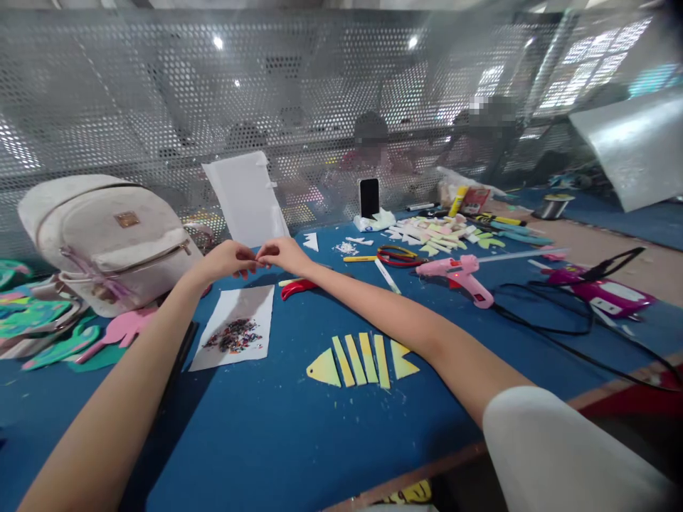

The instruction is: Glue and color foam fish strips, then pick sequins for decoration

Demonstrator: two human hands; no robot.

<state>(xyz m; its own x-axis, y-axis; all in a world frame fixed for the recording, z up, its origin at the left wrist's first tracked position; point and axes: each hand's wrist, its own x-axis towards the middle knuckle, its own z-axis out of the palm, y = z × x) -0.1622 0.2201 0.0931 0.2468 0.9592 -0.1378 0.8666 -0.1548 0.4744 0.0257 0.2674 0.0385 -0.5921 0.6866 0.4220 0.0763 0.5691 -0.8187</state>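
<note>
My left hand (229, 260) and my right hand (284, 254) meet fingertip to fingertip at the far side of the table. Both are closed in a pinch; whatever lies between the fingers is too small to make out. Just below them is a white paper sheet (261, 302) bearing a heap of small dark, multicoloured bits (235, 336). A red-handled tool (297, 287) lies under my right wrist. Closer to me, a yellow-green fish (324, 370) lies cut apart into a head, several strips (368, 359) and a tail (403, 360).
On the left stands a white backpack (117, 242) beside foam shapes (125, 327). A pink glue gun (459, 274) lies right, near a purple device (602, 290) with black cables. Behind are a phone (368, 198), pale cut pieces (432, 231), pliers (398, 256) and a perforated metal screen (320, 92).
</note>
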